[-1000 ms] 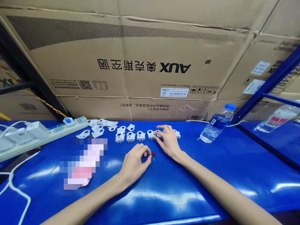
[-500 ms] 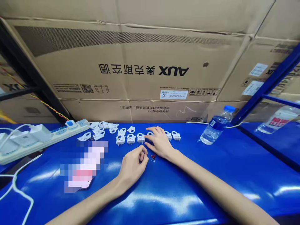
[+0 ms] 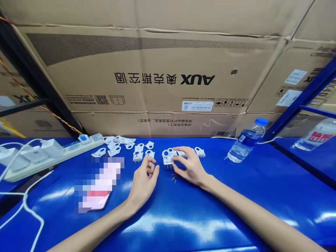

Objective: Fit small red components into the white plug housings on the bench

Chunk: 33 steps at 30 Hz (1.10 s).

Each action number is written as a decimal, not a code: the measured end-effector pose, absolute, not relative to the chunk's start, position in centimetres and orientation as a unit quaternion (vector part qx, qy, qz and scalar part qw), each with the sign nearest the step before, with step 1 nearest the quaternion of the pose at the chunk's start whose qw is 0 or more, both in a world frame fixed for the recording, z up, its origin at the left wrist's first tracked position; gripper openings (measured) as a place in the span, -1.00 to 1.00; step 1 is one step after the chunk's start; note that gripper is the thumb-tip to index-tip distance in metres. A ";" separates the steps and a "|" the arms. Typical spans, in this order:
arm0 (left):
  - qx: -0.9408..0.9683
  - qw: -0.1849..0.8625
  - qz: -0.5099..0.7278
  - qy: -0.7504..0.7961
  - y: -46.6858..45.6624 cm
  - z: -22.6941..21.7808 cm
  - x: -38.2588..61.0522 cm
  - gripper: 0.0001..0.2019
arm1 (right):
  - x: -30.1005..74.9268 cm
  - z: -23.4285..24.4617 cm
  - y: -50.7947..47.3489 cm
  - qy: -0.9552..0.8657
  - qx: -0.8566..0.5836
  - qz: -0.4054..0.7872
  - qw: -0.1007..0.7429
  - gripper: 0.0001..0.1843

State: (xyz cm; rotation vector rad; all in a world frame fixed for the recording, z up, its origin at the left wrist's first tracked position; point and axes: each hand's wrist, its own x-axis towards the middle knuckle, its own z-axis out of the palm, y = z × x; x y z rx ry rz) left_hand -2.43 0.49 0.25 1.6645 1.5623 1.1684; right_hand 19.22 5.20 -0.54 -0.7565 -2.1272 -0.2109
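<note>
R hand [image 3: 191, 168] held a white plug piece [image 3: 167, 157] upright, prongs down, just above the table [image 3: 210, 210].

Plug's long axis ran vertical, ring end up, pinched narrow between thumb and forefinger. L hand [image 3: 143, 180] lay palm-side on the table just L of it, fingers [image 3: 150, 163] loosely curled, holding nothing visible. Tiny red parts [image 3: 173, 176] below R fingers, too small to make out. More white plugs [image 3: 141, 154] beyond L fingers.
</note>
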 end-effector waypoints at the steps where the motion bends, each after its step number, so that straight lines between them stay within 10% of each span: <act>1: 0.629 0.286 0.429 0.582 0.6 0.2 -2.4 -0.71 | 19.6 -0.5 4.8 -0.854 -0.287 -0.093 0.423 -0.89; 33: 0.792 0.218 0.281 0.497 0.1 -0.4 -2.2 -0.82 | 20.6 -1.2 5.8 -0.804 -0.408 -0.069 0.428 -0.88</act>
